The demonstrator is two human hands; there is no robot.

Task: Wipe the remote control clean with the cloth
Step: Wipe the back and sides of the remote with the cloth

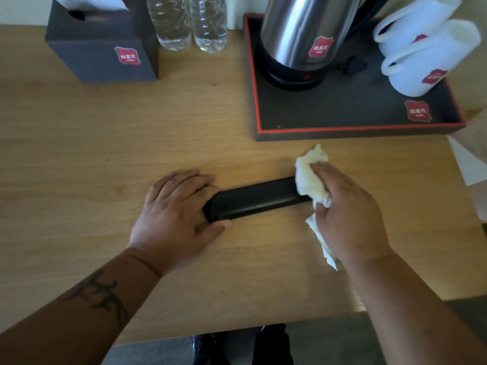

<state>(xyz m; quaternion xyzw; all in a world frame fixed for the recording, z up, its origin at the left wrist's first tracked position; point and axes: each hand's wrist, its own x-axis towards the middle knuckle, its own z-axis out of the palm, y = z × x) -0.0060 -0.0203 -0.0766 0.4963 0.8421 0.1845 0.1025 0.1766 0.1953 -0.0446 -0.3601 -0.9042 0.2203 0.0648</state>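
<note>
A dark tray with a red rim [342, 129] stood at the far right of the wooden counter [92, 154], carrying a steel kettle [303, 30] and two white mugs [427, 48] lying on their sides. Left of the tray stood two clear water bottles [189, 22], and left of those a dark tissue box [102, 54]. A sheet of white paper [466, 162] lay just off the tray's near right corner.

Nearer than the tray, with open counter between, the remote control [255, 200] lay flat, long, black and smooth-backed, no buttons showing. The left hand [174, 217] pinned its left end, grip clasped on it with fingers on the far edge and thumb on the near edge. The right hand [345, 214] had its grip clenched on a crumpled white cloth [311, 180], pressed over the remote's right end.
</note>
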